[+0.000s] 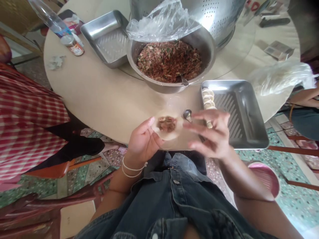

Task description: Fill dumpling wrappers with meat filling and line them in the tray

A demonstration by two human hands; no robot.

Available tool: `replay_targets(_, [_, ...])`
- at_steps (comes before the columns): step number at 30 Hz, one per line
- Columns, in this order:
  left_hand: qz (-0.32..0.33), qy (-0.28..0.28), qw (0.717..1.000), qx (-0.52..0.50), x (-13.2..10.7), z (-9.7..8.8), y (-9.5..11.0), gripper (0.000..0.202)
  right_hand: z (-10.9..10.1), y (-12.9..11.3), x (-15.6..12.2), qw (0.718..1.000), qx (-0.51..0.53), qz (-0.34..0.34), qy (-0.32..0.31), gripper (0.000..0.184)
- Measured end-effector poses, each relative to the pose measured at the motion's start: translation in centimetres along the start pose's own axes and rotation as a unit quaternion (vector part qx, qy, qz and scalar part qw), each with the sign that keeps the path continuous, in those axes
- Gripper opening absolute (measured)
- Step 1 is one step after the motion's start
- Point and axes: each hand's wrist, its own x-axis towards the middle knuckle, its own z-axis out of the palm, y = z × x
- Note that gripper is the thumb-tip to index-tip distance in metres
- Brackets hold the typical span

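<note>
The wrapper (pixel 163 134) is a thin, pale, roughly round sheet, held flat above the near edge of the table (pixel 104 106). A mound of filling (pixel 167 124), brownish-pink with lighter flecks, sits at its centre, leaving a bare margin around it. The left hand (pixel 144 141) pinches the left edge between thumb and fingers. The right hand (pixel 214 134), blurred, is apart from the left, fingers spread beside the right edge; fingertip contact cannot be determined.
</note>
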Motion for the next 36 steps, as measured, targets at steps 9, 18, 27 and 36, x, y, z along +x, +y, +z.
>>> replay_targets(9, [0.114,0.063,0.991,0.005,-0.5,-1.5,1.0,0.040,3.7,2.8,5.0,0.944,-0.081,0.087,-0.306,0.061])
replay_targets(18, [0.098,0.050,0.993,-0.033,0.4,-1.7,0.9,0.041,2.1,0.7,4.5,0.965,-0.085,0.097,-0.227,0.068])
replay_targets(27, [0.079,-0.010,0.996,-0.042,0.9,-0.7,0.6,0.048,1.9,-2.4,0.0,0.987,-0.063,-0.041,-0.142,0.058])
replay_targets(36, [0.062,-0.015,0.997,-0.039,0.5,-0.7,0.1,0.045,1.8,-1.0,1.7,0.985,-0.081,0.025,-0.152,0.063])
